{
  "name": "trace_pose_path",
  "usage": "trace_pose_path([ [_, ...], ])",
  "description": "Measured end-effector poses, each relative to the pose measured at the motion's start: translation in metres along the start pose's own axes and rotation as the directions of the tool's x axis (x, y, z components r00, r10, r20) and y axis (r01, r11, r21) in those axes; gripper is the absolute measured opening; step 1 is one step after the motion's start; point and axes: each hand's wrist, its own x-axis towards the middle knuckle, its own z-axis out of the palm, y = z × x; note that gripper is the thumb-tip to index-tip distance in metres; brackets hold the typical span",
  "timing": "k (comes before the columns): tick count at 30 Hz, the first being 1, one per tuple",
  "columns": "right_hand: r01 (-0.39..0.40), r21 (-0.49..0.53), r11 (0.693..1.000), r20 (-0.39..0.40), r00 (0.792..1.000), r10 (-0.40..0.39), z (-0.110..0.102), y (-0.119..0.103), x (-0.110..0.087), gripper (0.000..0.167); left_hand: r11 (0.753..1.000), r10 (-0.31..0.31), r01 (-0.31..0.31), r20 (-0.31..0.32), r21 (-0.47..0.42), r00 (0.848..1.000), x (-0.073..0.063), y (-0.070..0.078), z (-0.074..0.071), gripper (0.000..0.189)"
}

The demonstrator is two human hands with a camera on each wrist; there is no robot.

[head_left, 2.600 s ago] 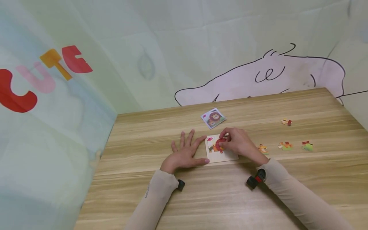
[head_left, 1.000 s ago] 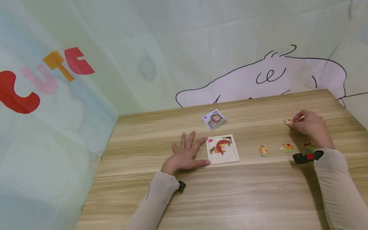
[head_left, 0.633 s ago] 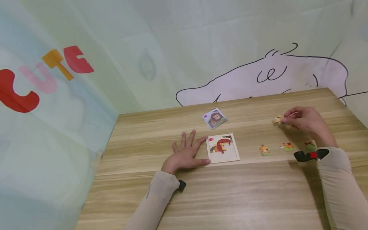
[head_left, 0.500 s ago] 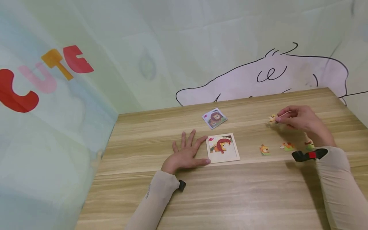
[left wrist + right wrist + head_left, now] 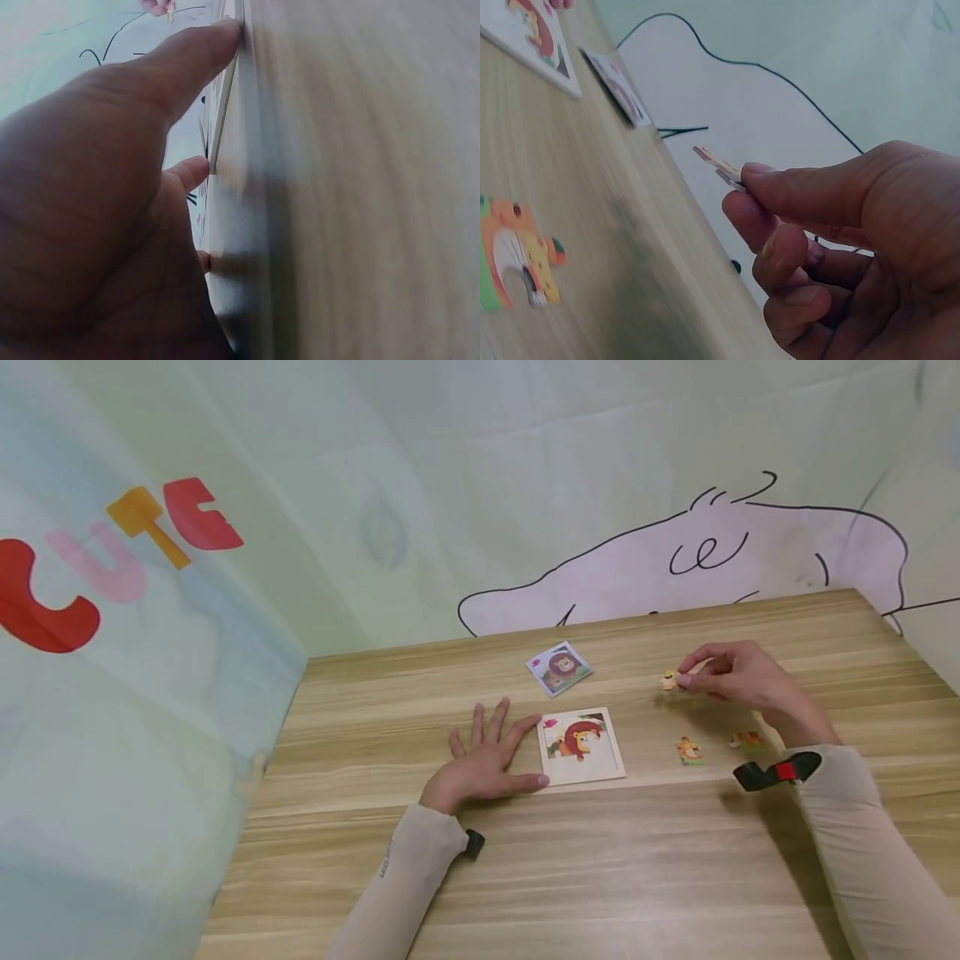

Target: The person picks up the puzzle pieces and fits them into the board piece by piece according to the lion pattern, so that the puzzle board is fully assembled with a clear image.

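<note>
My right hand [image 5: 738,677] pinches a small jigsaw puzzle piece [image 5: 670,680] between thumb and fingertips, held above the table; the right wrist view shows that piece [image 5: 718,166] nearly edge-on. With its fingers spread, my left hand [image 5: 483,767] rests flat on the table, thumb and index finger touching the left edge of a square wooden puzzle board [image 5: 600,770]. Part of a lion picture fills the board's upper left, and bare wood shows at its lower right. In the left wrist view the thumb [image 5: 187,64] lies against the board's edge.
Behind the board lies a tilted picture card [image 5: 559,669] with a lion. Right of the board are loose puzzle pieces, one with an orange animal [image 5: 688,751] and another [image 5: 747,741] partly near the right wrist. A printed cloth wall [image 5: 420,527] borders the table.
The right hand let go at the board, took a puzzle piece from the table's far right, lifted it and carried it left. The left hand has stayed in place.
</note>
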Motion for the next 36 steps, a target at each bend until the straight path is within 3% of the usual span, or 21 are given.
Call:
trace_pose_path([
  [17,0.048,0.124,0.991,0.155,0.986,-0.068,0.044,-0.03,-0.001,0.031,1.0,0.006,-0.006,0.001,-0.015,1.0,0.001,0.0,-0.001,0.097],
  [30,0.015,0.088,0.996,0.267,0.963,-0.038,0.088,-0.032,0.005,0.025,1.0,0.006,-0.006,-0.004,-0.011,1.0,0.001,0.0,0.0,0.097],
  [36,0.057,0.074,0.996,0.274,0.959,-0.075,0.097,-0.032,0.004,0.021,1.0,0.0,0.0,-0.002,-0.011,1.0,0.0,0.001,0.0,0.096],
])
